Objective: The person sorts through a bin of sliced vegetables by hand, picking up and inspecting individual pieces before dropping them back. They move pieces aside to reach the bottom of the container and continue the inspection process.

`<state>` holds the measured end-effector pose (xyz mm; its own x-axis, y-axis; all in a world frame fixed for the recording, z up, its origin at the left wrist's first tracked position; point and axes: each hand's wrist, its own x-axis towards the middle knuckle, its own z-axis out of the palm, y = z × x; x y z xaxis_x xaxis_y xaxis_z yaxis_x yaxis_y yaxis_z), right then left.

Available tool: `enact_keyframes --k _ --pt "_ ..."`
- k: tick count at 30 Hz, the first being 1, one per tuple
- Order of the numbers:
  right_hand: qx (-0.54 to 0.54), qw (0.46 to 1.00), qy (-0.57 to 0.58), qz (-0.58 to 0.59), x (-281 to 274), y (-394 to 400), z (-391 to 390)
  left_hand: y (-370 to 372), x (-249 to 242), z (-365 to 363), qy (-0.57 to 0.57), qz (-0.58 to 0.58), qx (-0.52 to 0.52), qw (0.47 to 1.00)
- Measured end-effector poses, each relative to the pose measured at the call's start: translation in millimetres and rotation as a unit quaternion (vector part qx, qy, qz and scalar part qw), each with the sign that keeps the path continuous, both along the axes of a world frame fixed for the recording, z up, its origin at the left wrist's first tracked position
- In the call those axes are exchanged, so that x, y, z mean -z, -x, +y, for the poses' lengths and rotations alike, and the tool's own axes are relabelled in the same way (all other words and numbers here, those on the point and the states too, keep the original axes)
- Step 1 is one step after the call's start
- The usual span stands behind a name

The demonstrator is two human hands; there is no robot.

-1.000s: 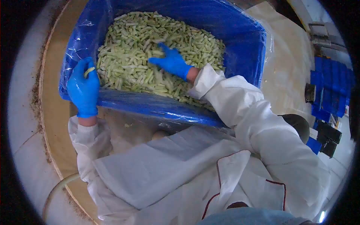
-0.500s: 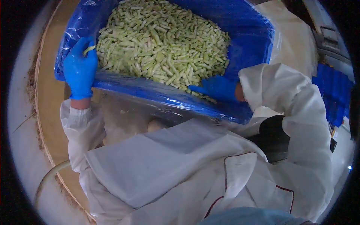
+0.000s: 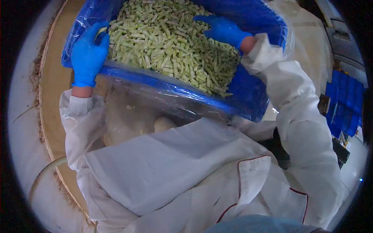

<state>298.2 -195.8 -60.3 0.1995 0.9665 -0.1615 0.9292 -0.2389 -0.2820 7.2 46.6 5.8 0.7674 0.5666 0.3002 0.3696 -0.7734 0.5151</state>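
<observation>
A heap of pale green, frosty-looking cut vegetable pieces (image 3: pixel 167 50) fills much of a blue crate (image 3: pixel 248 93) lined with clear plastic film. My left hand (image 3: pixel 89 56), in a blue glove, is at the crate's left side, pinching one green vegetable piece (image 3: pixel 100 32) between thumb and forefinger. Over the far right part of the heap lies my right hand (image 3: pixel 223 31), also blue-gloved. Its fingers are stretched out to the left, touching the pieces, and nothing shows in them.
Brown board (image 3: pixel 58 97) runs along the left, beside a pale floor (image 3: pixel 27 116). At the upper right is a large beige, film-covered surface (image 3: pixel 307 39). Blue stacked crates (image 3: pixel 344 101) stand at the far right. A pale hose (image 3: pixel 46 171) curves at the lower left.
My right hand has moved from the near right edge of the heap up to its far side. My left hand still pinches the piece. The view has shifted slightly.
</observation>
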Motion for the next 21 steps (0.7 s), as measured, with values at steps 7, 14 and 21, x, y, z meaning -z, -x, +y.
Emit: enact_keyframes --k 7,14,21 --pt "0.068 0.857 0.055 0.508 -73 59 -31 -16 -25 -73 0.119 -0.022 0.256 0.959" --pt "0.105 0.838 0.074 0.53 -97 118 -32 -21 -13 -120 0.05 0.125 0.325 0.936" --pt "0.149 0.814 -0.067 0.558 -94 103 -25 -22 -16 -94 0.389 0.055 0.306 0.867"
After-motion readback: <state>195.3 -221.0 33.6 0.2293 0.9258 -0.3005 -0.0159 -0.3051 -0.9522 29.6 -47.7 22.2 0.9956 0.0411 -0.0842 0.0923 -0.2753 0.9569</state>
